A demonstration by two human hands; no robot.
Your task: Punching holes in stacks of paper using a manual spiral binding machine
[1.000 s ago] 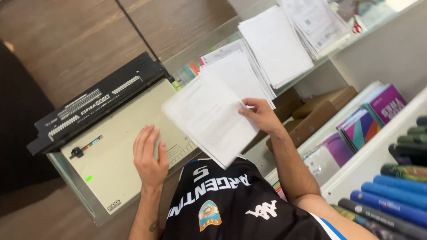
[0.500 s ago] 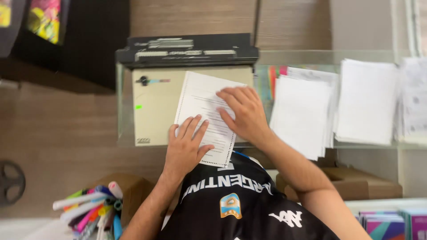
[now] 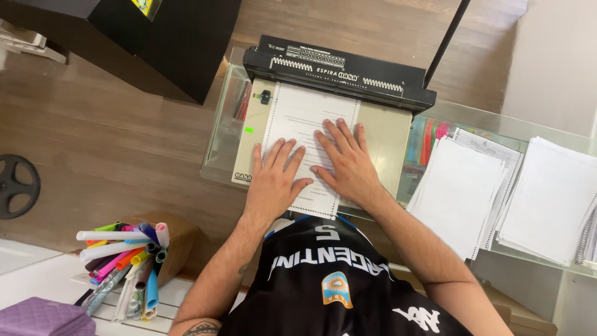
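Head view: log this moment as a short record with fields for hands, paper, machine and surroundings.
left hand: left hand flat on the sheet of paper, fingers spread, nothing held
right hand: right hand flat on the same sheet, beside the left
paper: printed sheet with punched edges, lying on the bed of the binding machine, top edge at the black punch bar
machine: beige bed, black head, on a glass counter
right side: paper stacks on the counter
lower left: rolled coloured tubes in a box
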